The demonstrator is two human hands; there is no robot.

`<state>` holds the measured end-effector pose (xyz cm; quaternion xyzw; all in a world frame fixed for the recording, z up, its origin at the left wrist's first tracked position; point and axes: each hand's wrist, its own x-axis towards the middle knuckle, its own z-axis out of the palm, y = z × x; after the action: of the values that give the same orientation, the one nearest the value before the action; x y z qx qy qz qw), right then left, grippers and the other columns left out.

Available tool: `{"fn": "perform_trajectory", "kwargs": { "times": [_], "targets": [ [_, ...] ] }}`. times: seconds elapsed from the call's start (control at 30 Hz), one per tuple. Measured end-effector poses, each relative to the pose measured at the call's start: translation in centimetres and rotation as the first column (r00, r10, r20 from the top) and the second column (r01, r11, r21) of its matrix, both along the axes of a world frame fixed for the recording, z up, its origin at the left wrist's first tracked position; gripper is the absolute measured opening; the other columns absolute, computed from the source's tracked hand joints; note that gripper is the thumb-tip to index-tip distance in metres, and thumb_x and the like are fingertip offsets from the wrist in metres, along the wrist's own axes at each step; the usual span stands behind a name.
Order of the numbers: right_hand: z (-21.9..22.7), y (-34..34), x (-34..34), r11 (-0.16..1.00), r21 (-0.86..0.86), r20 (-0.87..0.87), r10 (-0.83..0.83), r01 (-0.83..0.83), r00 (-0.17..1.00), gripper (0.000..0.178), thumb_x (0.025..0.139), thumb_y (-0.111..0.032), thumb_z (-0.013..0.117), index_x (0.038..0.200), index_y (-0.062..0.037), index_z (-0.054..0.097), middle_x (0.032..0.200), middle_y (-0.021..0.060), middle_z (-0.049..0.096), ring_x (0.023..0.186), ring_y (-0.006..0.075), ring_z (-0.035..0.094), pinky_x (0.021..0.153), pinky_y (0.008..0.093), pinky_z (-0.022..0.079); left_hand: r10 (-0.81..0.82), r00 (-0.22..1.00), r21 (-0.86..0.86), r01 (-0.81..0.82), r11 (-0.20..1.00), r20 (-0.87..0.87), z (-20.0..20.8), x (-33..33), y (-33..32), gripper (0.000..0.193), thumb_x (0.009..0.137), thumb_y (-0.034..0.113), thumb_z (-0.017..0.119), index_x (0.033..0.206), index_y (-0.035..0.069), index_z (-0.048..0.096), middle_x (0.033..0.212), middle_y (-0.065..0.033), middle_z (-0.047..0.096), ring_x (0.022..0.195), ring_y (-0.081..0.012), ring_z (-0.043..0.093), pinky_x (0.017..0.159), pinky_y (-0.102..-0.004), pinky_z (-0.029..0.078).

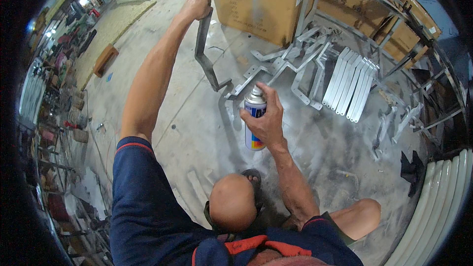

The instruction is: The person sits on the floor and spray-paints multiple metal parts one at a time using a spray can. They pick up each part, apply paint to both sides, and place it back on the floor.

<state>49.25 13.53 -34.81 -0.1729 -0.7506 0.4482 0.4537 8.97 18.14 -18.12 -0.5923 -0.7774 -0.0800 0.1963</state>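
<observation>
My left hand is raised at the far side, its fingers closed around the top end of a bent metal bracket. The bracket hangs down in a zigzag, dark grey along much of its length, its lower end near other brackets. In my right hand is a spray paint can, upright, with a silver top and a white, blue and multicoloured label. My index finger rests on the can's nozzle. Just beyond the can, several silver bent brackets lie in a jumble on the floor.
A row of silver flat bars lies to the right of the jumble. Cardboard boxes stand behind, next to a metal frame. Pale long profiles are stacked at right. A brown block sits on the concrete floor at left.
</observation>
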Motion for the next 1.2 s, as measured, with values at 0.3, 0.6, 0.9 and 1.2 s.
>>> {"fn": "perform_trajectory", "kwargs": {
  "times": [0.3,0.6,0.9,1.2],
  "targets": [
    [4.7,2.0,-3.6,0.973,0.206,-0.103,-0.084,0.104,0.991,0.070,0.074,-0.016,0.083,0.139,-0.0082,0.056,0.115,0.0207,0.061,0.104,0.0394,0.064,0.091,0.0520,0.054,-0.138,0.990,-0.056,0.139,0.989,0.019,-0.4,-2.0,1.6,0.019,0.082,0.019,0.077,0.092,0.003,0.081,0.079,-0.0171,0.076,0.074,-0.0332,0.076,0.073,-0.0450,0.059],
    [7.4,4.0,-7.5,0.937,0.312,-0.227,-0.089,0.159,0.970,0.069,0.074,-0.014,0.082,0.138,-0.0084,0.058,0.117,0.0193,0.065,0.104,0.0373,0.068,0.092,0.0495,0.055,-0.191,0.981,-0.143,0.192,0.971,0.021,0.0,-2.6,2.5,0.021,0.079,0.021,0.082,0.092,0.004,0.081,0.087,-0.0159,0.078,0.087,-0.0350,0.075,0.083,-0.0465,0.058],
    [0.7,1.6,-7.1,0.956,0.281,0.128,0.045,-0.080,0.991,0.069,0.073,-0.015,0.082,0.137,-0.0150,0.057,0.115,0.0225,0.059,0.092,0.0467,0.071,0.077,0.0550,0.060,-0.158,0.983,-0.092,0.167,0.982,0.095,-0.3,-2.0,3.4,0.024,0.080,0.027,0.081,0.086,0.003,0.080,0.074,-0.0153,0.074,0.072,-0.0298,0.072,0.067,-0.0441,0.057],
    [4.7,3.9,-9.0,0.946,0.303,-0.186,-0.061,0.116,0.981,0.069,0.073,-0.012,0.081,0.138,-0.0091,0.058,0.116,0.0216,0.061,0.101,0.0405,0.067,0.088,0.0509,0.056,-0.103,0.994,-0.130,0.105,0.986,0.022,0.4,-1.8,2.1,0.025,0.075,0.026,0.081,0.087,0.003,0.081,0.083,-0.0187,0.076,0.080,-0.0354,0.074,0.077,-0.0477,0.057]
  ]
}}
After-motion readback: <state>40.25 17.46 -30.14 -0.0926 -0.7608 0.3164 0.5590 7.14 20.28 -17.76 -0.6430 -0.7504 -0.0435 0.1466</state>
